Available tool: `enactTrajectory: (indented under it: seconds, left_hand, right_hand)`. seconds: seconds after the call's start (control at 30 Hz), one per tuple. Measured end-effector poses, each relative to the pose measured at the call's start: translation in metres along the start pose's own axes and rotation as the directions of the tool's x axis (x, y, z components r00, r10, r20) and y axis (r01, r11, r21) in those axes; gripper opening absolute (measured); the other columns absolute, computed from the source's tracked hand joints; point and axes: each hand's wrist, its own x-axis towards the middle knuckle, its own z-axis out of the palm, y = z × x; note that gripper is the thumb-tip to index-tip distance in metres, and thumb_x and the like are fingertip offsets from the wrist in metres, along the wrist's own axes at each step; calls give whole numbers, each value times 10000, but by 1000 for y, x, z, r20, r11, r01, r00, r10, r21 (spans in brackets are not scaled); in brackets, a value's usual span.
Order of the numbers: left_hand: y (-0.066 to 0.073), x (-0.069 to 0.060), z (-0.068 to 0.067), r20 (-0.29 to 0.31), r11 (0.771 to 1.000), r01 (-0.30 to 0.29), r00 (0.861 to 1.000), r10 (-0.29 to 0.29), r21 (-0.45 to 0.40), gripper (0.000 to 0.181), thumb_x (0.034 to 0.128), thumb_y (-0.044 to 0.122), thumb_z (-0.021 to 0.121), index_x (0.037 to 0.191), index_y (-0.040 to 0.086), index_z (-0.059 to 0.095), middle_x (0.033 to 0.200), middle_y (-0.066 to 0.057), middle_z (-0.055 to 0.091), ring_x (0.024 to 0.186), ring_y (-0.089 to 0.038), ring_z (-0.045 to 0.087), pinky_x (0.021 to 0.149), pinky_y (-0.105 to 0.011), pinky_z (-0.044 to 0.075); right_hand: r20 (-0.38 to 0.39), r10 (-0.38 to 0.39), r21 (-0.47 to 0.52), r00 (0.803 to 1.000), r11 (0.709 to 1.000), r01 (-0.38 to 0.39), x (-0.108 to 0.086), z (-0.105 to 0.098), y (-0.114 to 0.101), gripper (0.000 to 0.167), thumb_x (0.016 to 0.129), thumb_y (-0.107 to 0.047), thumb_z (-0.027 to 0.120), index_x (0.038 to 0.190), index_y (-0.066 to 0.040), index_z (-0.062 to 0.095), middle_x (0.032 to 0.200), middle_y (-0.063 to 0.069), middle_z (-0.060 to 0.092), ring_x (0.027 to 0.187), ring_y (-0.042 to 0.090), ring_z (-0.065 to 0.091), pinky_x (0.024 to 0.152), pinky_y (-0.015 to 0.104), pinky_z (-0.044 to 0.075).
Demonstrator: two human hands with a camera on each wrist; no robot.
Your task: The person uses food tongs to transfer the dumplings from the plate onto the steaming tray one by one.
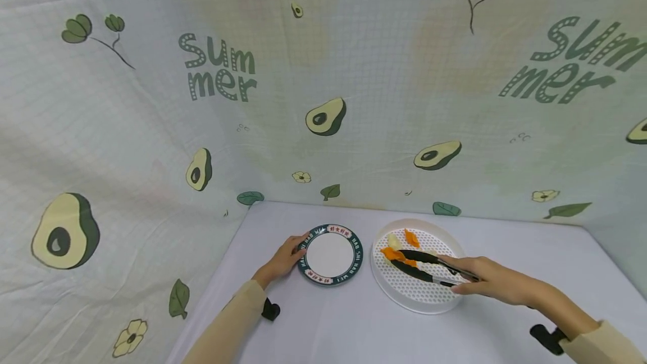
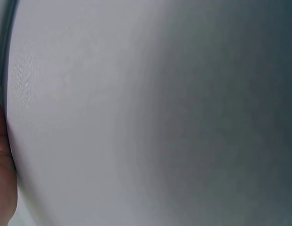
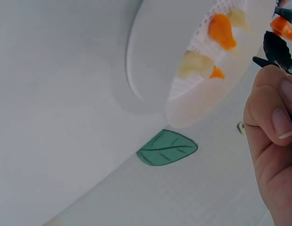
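A round plate (image 1: pixel 331 255) with a dark green lettered rim lies on the table. At its left edge, my left hand (image 1: pixel 285 259) grips the rim with thumb and fingers; some fingers are hidden. My right hand (image 1: pixel 497 281) holds tongs (image 1: pixel 417 269) with black tips and metal arms. The tips are over a round white tray (image 1: pixel 391 291) with a perforated base. An orange piece (image 3: pixel 283 28) shows between the black tips in the right wrist view; whether they clamp it I cannot tell. Other orange pieces (image 3: pixel 222 31) and pale yellowish pieces (image 3: pixel 196 63) lie in the tray.
The white table (image 1: pixel 349 324) carries the plate and tray side by side. Behind and to the left hangs a pale cloth (image 1: pixel 283 145) printed with avocados and leaves. Dark wrist straps with cameras sit on both forearms.
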Motion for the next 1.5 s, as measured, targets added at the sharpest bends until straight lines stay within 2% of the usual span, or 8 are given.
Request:
enactTrajectory:
  seconds: [0.13,0.33,0.63,0.77,0.9,1.03,1.23,1.5]
  left_hand:
    - [-1,-3,1,2,1000,5,1000,-5,2,502,1037,124,534,1522,78,410,1394,-194,467,1061,-255,476,938,-466,402]
    - [1,-4,2,6,1000,14,1000,-14,2,505,1041,137,530,1528,92,403,1404,-188,464,1113,-264,482,993,-480,398]
    - [4,0,-3,1,1000,13,1000,-14,23,508,1043,136,527,1532,92,396,1412,-184,463,1102,-263,479,981,-470,400]
    - [5,-1,-4,-2,1000,-15,1000,15,18,502,1048,148,516,1530,80,392,1413,-209,457,1128,-288,484,999,-494,395]
    - [5,-5,-4,-10,997,-74,997,75,27,500,1053,166,509,1530,77,389,1377,-231,466,1064,-270,482,927,-430,418]
    - [6,-6,-3,-6,997,-75,997,76,27,495,1054,161,506,1528,73,392,1373,-237,466,1043,-265,475,904,-416,415]
    - [7,-2,0,-11,1000,15,1000,-15,9,498,1039,131,532,1521,84,415,1407,-192,469,1083,-259,481,941,-453,404]
    - [6,-3,1,-16,999,25,1000,-25,23,498,1038,127,534,1521,96,418,1396,-184,477,1090,-260,486,958,-469,408]
  right_hand:
    - [10,-2,-5,1000,1000,2,-10,3,8,656,957,-317,672,1440,73,460,1380,286,524,1127,61,499,838,230,473]
    - [36,-15,-9,999,1000,15,-19,3,16,647,959,-303,669,1425,96,464,1392,302,507,1247,102,478,892,210,464]
    - [118,35,69,992,997,-44,-22,-1,18,696,941,-305,684,1405,153,440,1335,327,534,929,63,496,717,237,440]
    - [140,65,86,988,993,-78,-20,-1,16,705,936,-284,693,1408,164,423,989,150,635,807,39,482,629,240,412]
    - [161,116,127,980,982,-138,-18,0,15,712,928,-277,703,1421,151,418,753,-16,434,682,54,419,555,262,346]
    - [166,141,141,976,976,-165,-19,2,14,719,923,-274,709,1427,145,414,755,-3,419,685,66,416,561,269,335]
    - [171,157,141,973,973,-181,-20,4,16,719,923,-275,711,1428,142,414,816,25,490,716,76,438,587,265,356]
    - [173,192,78,966,975,-208,-13,2,14,721,897,-275,742,1425,116,446,916,45,541,783,103,462,645,266,379]
